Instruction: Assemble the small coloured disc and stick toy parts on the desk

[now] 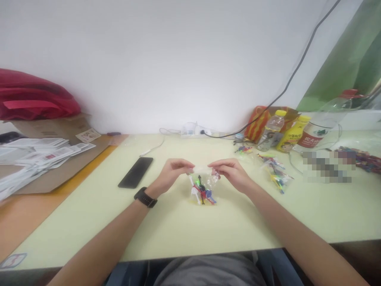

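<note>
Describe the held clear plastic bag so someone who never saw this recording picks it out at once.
On the pale yellow-green table, find the bare left hand and right hand. Pinched between them is a small clear plastic bag of red, white, black and blue pieces. Similar filled bags lie farther right, near the plastic bottles; only this one is held.

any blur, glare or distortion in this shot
Head view: soft and hazy overall, print on the papers unreadable; head view: bright glints on the clear bag; head view: pixelated patch at right; head view: large bottle leans outward, probably lens distortion.
</note>
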Demonstrator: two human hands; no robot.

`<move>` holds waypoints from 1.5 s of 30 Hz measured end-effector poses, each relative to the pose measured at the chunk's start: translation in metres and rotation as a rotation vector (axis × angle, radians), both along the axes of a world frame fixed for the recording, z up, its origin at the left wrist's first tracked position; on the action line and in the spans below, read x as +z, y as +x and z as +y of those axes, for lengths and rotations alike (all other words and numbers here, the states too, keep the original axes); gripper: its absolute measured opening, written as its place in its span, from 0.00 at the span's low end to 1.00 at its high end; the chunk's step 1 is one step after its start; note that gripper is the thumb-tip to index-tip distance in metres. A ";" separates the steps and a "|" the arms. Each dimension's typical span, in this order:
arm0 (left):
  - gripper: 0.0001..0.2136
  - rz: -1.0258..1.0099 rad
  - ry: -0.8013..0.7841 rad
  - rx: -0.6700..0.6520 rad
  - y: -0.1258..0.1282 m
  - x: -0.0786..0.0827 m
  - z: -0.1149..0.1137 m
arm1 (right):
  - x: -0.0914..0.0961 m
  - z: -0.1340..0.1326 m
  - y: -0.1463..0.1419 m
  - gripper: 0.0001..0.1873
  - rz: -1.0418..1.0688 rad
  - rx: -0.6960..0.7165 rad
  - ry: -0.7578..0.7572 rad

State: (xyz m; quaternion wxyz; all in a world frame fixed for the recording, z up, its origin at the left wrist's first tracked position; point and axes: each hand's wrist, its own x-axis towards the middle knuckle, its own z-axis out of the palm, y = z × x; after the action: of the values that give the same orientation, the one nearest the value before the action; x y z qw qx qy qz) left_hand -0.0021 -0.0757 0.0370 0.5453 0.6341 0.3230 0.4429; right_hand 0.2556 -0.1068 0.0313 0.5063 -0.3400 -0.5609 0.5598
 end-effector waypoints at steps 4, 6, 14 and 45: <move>0.08 -0.088 -0.083 0.010 0.004 0.004 -0.004 | 0.000 -0.001 0.001 0.13 -0.047 -0.015 0.090; 0.13 -0.118 -0.080 0.009 0.007 0.005 -0.005 | 0.001 -0.002 0.002 0.15 -0.083 -0.008 0.154; 0.16 0.061 -0.017 0.095 0.008 -0.001 -0.005 | 0.002 -0.005 -0.004 0.14 -0.245 -0.093 0.244; 0.12 0.197 0.051 -0.072 0.001 0.002 -0.003 | 0.000 -0.001 -0.001 0.17 -0.252 -0.001 0.107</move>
State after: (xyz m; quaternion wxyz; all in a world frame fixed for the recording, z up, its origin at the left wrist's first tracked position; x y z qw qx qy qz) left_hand -0.0013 -0.0785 0.0391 0.5099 0.6995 0.3409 0.3667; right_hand 0.2549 -0.1083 0.0315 0.4497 -0.3804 -0.6488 0.4818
